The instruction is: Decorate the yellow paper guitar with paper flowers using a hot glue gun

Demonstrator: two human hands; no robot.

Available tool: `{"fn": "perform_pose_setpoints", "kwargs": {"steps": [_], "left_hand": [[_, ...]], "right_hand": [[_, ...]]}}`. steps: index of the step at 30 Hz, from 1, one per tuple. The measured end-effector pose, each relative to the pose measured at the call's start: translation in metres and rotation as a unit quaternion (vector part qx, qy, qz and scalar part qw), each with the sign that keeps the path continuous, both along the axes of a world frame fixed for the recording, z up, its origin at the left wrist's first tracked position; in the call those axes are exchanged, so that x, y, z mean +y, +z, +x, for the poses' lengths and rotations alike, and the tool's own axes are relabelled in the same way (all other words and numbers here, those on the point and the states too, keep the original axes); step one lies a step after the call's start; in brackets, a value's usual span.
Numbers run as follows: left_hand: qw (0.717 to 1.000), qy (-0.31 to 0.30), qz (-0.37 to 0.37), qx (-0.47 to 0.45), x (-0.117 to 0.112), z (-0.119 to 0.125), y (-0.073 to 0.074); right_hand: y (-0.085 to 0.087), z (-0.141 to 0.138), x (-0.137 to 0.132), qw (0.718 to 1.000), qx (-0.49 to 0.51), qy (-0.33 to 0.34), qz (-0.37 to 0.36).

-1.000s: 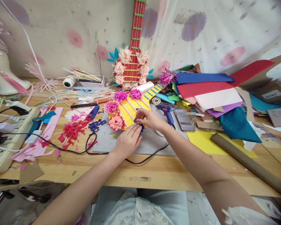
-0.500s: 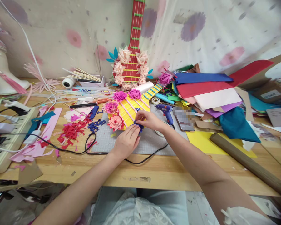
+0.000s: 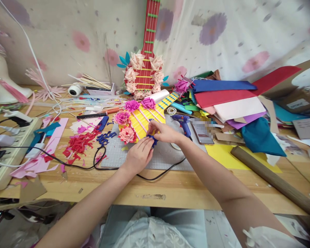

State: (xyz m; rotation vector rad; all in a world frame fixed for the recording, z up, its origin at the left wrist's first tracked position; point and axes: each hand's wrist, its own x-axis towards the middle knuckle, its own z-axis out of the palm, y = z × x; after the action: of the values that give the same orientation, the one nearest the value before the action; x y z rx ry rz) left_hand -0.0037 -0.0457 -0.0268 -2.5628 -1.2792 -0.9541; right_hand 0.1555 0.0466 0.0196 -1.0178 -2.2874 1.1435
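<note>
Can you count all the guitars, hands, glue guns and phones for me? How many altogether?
Red guitar and yellow guitar: 2
Left hand and right hand: 2
Blue glue gun: 1
Phone: 1
Total: 6

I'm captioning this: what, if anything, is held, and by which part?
Left hand and right hand touch the blue piece between them; which part is gripped, if any, cannot be told.

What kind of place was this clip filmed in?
Probably a craft workroom or home craft table: a glue gun lies by a yellow paper-flowered guitar model, with red paper scraps scattered across the wooden tabletop.
</note>
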Motion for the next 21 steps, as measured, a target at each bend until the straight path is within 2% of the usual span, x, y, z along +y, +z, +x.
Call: {"fn": "perform_pose_setpoints", "kwargs": {"steps": [6,12,21], "left_hand": [[1.000,-0.004,0.013,-0.007,0.0007,0.0000,-0.0004],[0.999,-0.013,0.029,-0.018,0.0022,-0.0005,-0.0031],[0.999,-0.010,0.047,-0.021,0.0033,-0.0009,-0.0010]], "right_hand": [[0.0019,0.0049,-0.0030,1.000,0.021,-0.019,-0.011],[0.0008,0.0073,-0.0038,0.999,-0.001,-0.035,-0.041],[-0.0044,0.0087,-0.0052,0.994,0.061,-0.062,-0.065]]}}
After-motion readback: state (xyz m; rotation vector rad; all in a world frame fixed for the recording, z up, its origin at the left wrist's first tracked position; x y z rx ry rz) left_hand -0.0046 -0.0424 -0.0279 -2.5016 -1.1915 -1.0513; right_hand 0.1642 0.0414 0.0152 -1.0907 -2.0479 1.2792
